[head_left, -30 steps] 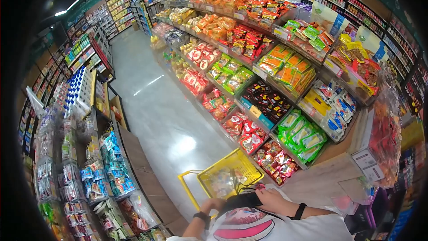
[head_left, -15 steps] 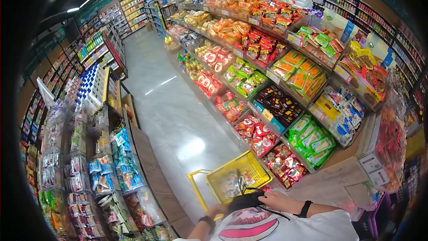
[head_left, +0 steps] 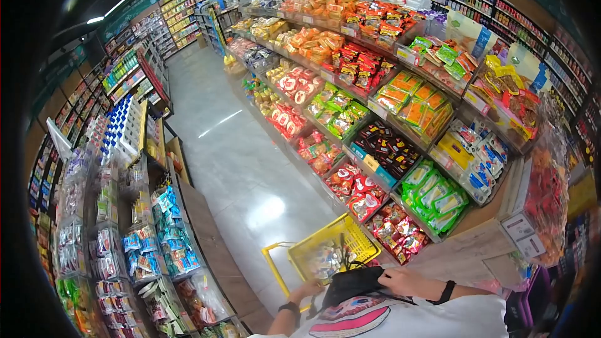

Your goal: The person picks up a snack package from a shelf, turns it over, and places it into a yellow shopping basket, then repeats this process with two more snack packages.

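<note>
At the bottom middle, against the white shirt with a pink print, is a small black fabric bag (head_left: 352, 285) with dark cords at its top. My right hand (head_left: 404, 280), with a black band on its wrist, has its fingers closed on the bag's right edge. Close to the bag's left side is my left hand (head_left: 307, 290), also with a dark wristband; its fingers are blurred and partly hidden. Just beyond both hands stands a yellow shopping basket (head_left: 366, 245) with a long yellow handle (head_left: 275, 269). Small packaged items, hard to make out, lie in it.
Tiered bins of packaged snacks rise on the right, with green packs (head_left: 435, 197) nearest the basket. On the left is a shelf unit with blue packs (head_left: 175, 228) and a wooden side (head_left: 216, 238). A grey floor aisle (head_left: 219, 131) runs between them toward more shelves.
My right hand has shifted slightly right along the bag, and more of the black fabric shows between my hands. The view has moved slightly; the basket stays in front of me.
</note>
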`<state>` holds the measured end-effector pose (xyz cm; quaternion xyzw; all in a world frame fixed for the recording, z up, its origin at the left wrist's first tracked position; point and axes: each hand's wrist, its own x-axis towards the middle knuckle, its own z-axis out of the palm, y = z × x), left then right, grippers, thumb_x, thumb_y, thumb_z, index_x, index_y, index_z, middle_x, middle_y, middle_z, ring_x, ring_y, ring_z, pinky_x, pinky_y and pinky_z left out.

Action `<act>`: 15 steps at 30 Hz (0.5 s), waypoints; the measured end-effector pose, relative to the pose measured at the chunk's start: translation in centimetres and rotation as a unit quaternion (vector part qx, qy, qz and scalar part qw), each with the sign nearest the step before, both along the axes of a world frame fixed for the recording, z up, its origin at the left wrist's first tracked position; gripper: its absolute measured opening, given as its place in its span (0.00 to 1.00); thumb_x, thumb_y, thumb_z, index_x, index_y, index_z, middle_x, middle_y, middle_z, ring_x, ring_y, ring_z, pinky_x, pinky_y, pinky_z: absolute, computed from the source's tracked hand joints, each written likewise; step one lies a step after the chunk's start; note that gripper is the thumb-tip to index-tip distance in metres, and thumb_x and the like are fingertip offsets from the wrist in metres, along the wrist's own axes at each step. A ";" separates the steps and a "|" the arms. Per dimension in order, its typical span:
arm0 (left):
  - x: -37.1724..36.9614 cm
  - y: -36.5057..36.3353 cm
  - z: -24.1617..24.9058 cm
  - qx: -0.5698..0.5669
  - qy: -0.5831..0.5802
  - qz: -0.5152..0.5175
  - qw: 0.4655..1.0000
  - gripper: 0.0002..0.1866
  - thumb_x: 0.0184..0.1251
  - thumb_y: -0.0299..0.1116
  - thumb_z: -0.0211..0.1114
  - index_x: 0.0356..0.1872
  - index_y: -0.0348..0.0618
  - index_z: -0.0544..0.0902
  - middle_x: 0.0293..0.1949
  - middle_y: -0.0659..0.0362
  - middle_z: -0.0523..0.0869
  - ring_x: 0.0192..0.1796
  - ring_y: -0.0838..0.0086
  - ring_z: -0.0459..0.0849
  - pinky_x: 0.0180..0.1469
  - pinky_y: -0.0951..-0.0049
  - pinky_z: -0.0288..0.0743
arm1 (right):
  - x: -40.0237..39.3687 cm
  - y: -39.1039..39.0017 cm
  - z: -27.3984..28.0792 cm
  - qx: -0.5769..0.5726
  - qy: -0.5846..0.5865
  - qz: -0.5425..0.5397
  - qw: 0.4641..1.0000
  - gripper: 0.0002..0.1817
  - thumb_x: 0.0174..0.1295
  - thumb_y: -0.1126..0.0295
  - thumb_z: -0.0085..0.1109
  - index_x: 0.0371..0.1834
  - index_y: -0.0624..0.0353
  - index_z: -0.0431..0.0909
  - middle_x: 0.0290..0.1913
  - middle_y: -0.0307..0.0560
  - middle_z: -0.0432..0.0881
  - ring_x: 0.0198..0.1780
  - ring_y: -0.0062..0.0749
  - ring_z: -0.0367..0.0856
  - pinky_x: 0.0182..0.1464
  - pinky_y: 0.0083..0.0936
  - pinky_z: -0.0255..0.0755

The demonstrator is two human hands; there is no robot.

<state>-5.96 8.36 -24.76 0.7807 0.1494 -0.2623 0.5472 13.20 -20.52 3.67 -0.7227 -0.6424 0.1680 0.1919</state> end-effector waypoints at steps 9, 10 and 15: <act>0.5 0.0 -1.5 -0.010 0.097 -0.064 0.993 0.11 0.58 0.38 0.59 0.36 0.43 0.81 0.28 0.56 0.84 0.32 0.69 0.82 0.35 0.68 0.75 | 0.2 0.5 -2.2 -0.081 0.034 0.007 0.996 0.16 0.54 0.73 0.53 0.46 0.56 0.69 0.35 0.51 0.71 0.39 0.45 0.76 0.37 0.37 0.72; 0.7 0.3 -1.8 -0.015 0.088 -0.071 0.993 0.11 0.58 0.38 0.58 0.36 0.43 0.82 0.28 0.56 0.84 0.31 0.69 0.82 0.35 0.68 0.75 | 0.3 0.7 -2.3 -0.085 0.036 0.014 0.996 0.15 0.54 0.72 0.53 0.47 0.56 0.68 0.35 0.51 0.71 0.39 0.46 0.75 0.37 0.38 0.71; 2.9 3.2 -0.9 0.054 -0.010 -0.104 0.993 0.10 0.55 0.35 0.61 0.37 0.46 0.83 0.33 0.57 0.84 0.36 0.62 0.82 0.40 0.68 0.76 | 1.7 1.3 -2.6 -0.109 0.067 -0.044 0.991 0.17 0.60 0.57 0.54 0.42 0.61 0.72 0.32 0.55 0.75 0.37 0.51 0.76 0.39 0.42 0.70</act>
